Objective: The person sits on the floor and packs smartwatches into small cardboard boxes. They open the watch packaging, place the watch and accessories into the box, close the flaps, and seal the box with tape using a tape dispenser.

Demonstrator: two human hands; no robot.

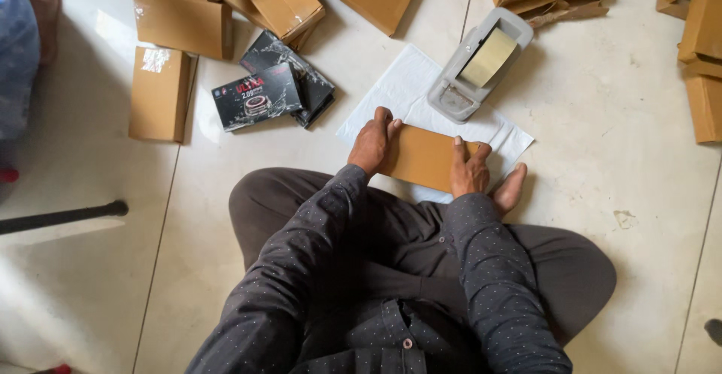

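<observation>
A flat brown cardboard parcel [425, 156] lies on a white sheet [410, 88] on the tiled floor, just in front of my crossed legs. My left hand [372, 145] grips its left end, fingers curled over the edge. My right hand [470, 167] presses on its right end, fingers bent over the top. A grey tape dispenser [477, 66] with a roll of tan tape sits on the sheet just beyond the parcel.
Two black printed product boxes [259, 96] lie to the left. Several brown cardboard boxes [180, 24] are scattered at the top left, top middle and right edge. Another person's foot [41, 6] is at the top left. A black rod [64, 216] lies at the left.
</observation>
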